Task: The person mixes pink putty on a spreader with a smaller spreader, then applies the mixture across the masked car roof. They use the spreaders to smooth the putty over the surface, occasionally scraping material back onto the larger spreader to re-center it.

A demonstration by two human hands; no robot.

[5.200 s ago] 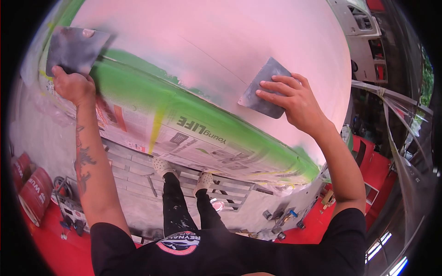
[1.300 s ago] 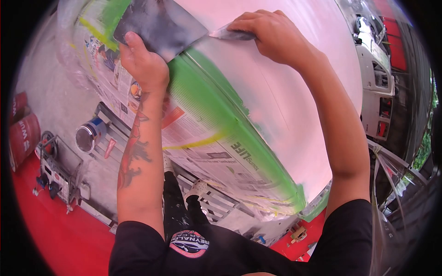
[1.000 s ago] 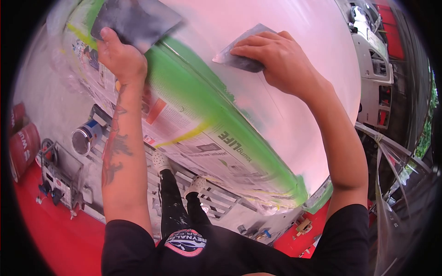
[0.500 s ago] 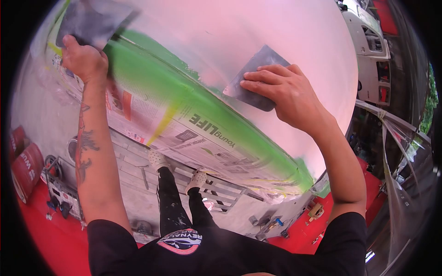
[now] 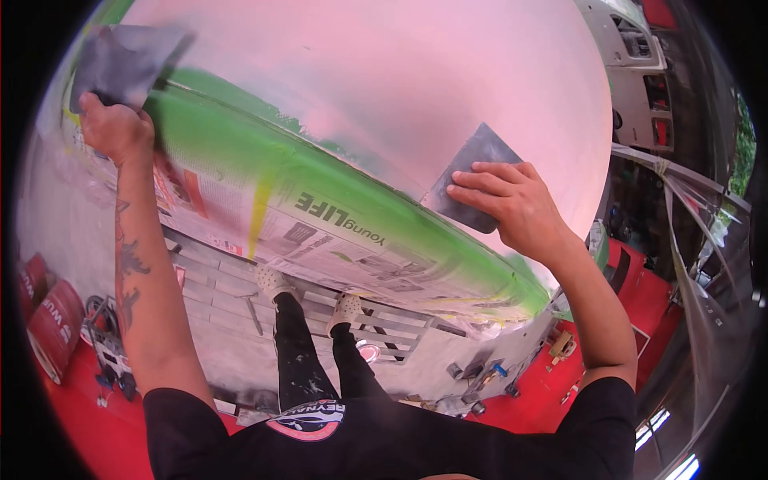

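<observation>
At the upper left, my left hand is closed on the lower edge of a dark grey, flat rectangular plate with pale smears. My right hand grips a smaller dark grey flat rectangular pad, fingers laid over its face and one edge close to the panel. Both are over a large curved pale pink panel, which has a green painted border. Newspaper held with yellow tape masks the part below the green.
Light slatted boards lie underfoot, around white clogs. Red drums and a wheeled metal cart stand at left on the red floor. Plastic sheeting hangs at right, with a white vehicle body behind.
My right hand has moved down and slightly right with the pad, nearer the green border. My left hand and its plate sit lower and further left in view; the whole view has shifted somewhat.
</observation>
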